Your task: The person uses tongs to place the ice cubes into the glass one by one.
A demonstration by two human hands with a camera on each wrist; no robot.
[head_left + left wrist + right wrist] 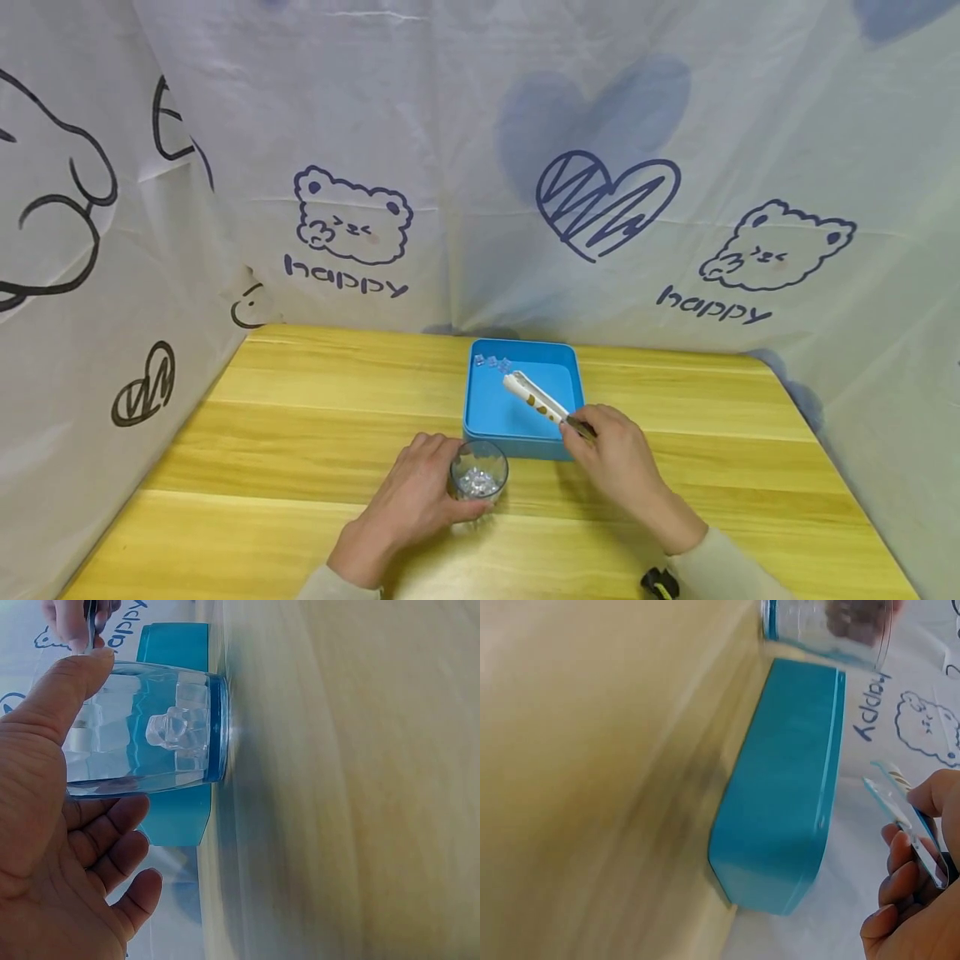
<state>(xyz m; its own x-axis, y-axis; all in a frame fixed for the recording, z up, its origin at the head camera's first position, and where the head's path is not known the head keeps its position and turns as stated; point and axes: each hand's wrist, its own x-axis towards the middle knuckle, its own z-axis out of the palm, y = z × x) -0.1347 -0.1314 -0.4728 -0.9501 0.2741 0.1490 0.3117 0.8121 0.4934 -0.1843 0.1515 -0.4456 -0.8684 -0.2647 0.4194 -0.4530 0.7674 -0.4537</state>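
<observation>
My left hand [420,492] grips a clear drinking glass [142,776] between thumb and fingers; the glass stands upright on the table. Clear ice-like cubes [477,482] lie at its bottom. In my right hand [618,458] are tongs [536,400], white with brown spots, pinched between thumb and fingers. Their tips hang over a light-blue open box [525,429], close to the cubes [492,362] in its far left corner. Whether the tips touch a cube cannot be made out. The right wrist view shows the tong arms [900,799] slightly apart.
Just behind the glass stands the blue box, near the back of the wood-grain table [315,433]. A white cloth [465,167] with bear and heart drawings hangs along the back and sides. A small black-and-yellow object [660,583] is by the right sleeve.
</observation>
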